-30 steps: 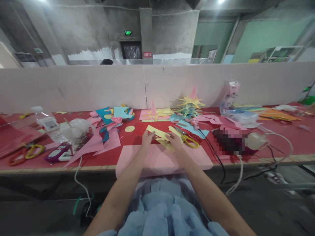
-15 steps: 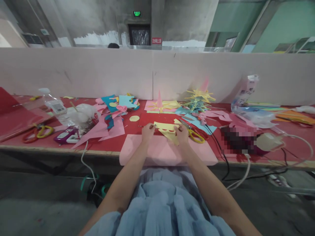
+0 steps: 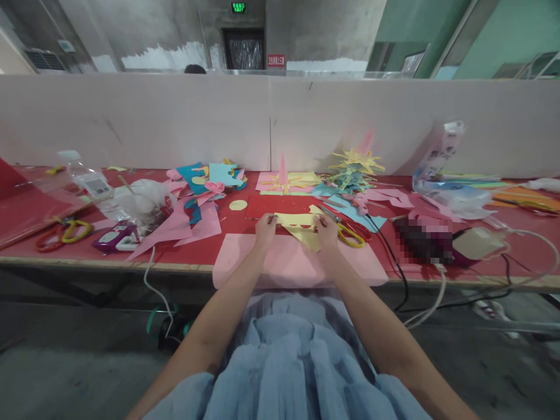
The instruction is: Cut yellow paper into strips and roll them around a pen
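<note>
A strip of yellow paper [image 3: 294, 220] with a row of cut-outs is stretched between my two hands. My left hand [image 3: 266, 228] pinches its left end, and my right hand [image 3: 326, 229] pinches the right end. Beneath the strip lies another yellow piece [image 3: 307, 237], its lower part over a pink sheet [image 3: 280, 262] at the table's front edge. Yellow-handled scissors [image 3: 351, 234] lie just right of my right hand. A small pale yellow disc [image 3: 238, 205] rests to the left, beyond my left hand.
Pink and blue scraps [image 3: 203, 186] and a plastic bottle [image 3: 90, 178] are at the left. Behind my hands stands a pink cone [image 3: 283, 172]; a fringed paper tree [image 3: 356, 169] is to its right. A black cable [image 3: 391, 259] hangs over the front edge.
The camera view has tilted down slightly, shifting the background upward. My hands hold the yellow strip flatter and tauter, with my left hand turned a little.
</note>
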